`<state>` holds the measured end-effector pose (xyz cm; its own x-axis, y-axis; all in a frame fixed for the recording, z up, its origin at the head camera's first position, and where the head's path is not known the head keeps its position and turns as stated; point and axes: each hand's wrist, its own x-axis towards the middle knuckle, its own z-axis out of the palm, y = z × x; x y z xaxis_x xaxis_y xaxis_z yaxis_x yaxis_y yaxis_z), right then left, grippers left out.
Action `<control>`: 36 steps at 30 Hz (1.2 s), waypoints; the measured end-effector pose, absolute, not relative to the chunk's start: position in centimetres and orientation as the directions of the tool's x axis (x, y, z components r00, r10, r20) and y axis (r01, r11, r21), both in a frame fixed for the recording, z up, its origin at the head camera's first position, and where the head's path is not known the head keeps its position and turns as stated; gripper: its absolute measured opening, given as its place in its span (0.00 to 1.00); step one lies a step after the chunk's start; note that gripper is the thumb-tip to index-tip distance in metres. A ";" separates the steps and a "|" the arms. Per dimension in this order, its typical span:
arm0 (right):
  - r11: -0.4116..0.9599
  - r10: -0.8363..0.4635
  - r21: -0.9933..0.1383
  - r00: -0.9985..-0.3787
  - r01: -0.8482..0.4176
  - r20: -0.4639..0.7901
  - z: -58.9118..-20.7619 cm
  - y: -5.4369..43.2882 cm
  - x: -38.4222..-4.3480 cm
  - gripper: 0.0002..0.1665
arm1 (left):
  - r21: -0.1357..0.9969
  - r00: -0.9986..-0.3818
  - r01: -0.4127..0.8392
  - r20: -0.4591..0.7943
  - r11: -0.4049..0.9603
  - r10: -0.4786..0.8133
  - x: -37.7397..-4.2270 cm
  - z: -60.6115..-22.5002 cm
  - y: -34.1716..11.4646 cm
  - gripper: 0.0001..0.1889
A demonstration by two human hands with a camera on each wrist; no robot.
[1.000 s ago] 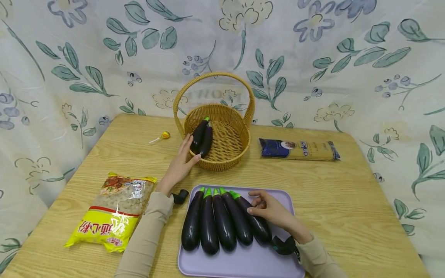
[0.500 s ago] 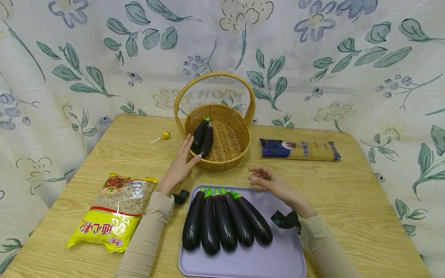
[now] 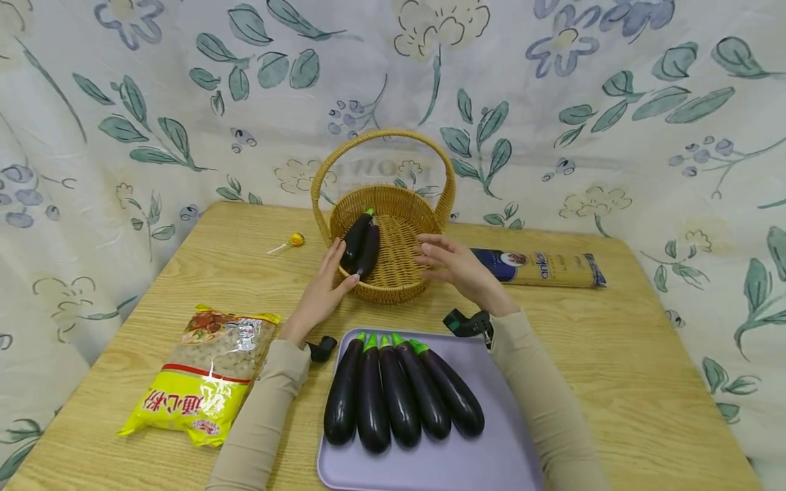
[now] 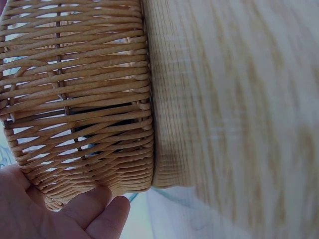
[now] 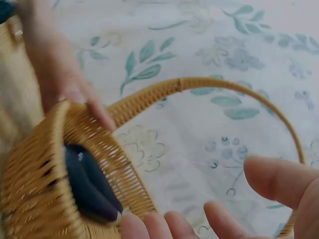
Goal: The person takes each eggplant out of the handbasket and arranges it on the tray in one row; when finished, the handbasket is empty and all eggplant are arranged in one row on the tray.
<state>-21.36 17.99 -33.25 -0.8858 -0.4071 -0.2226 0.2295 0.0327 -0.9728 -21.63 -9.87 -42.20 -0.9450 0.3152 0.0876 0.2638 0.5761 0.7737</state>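
Observation:
A round wicker basket (image 3: 393,294) with a tall handle stands upright towards the back, holding two dark eggplants (image 3: 367,252) along its left side. My left hand (image 3: 319,293) holds the basket's left front rim; in the left wrist view, its fingers (image 4: 92,209) lie against the woven outer wall. My right hand (image 3: 451,266) hovers at the basket's right side, fingers apart and nothing between them. Nearer to me, several glossy eggplants (image 3: 402,399) with green stems lie side by side on a lilac tray (image 3: 491,457).
Left of the tray lies a yellow-and-clear bag of pasta (image 3: 202,375). A lollipop (image 3: 296,240) rests left of the basket, and a long blue-and-clear spaghetti pack (image 3: 552,269) lies to its right, partly behind my right hand. A floral curtain (image 3: 258,136) hangs behind the table.
My right hand has lifted off the rightmost eggplant on the tray and moved forward to the basket's right side. The left hand has stayed at the rim.

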 end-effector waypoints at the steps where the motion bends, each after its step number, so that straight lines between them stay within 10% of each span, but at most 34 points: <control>1: 0.015 -0.405 -0.970 -0.885 0.243 -0.228 -33.1 17.8 -21.9 0.30 | 0.774 -0.945 0.263 0.087 0.576 0.315 -21.6 -42.2 -9.9 0.40; 36: -0.084 -0.258 -0.873 -0.856 0.481 -0.447 -36.7 11.1 -29.2 0.35 | 0.781 -0.946 0.261 0.090 0.568 0.310 -21.7 -42.3 -9.9 0.40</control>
<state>-29.17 11.07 -36.65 -0.8564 -0.2582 -0.4471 0.4810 -0.0841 -0.8727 -21.71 -9.94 -42.33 -0.9463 0.3103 0.0904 0.2608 0.5676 0.7809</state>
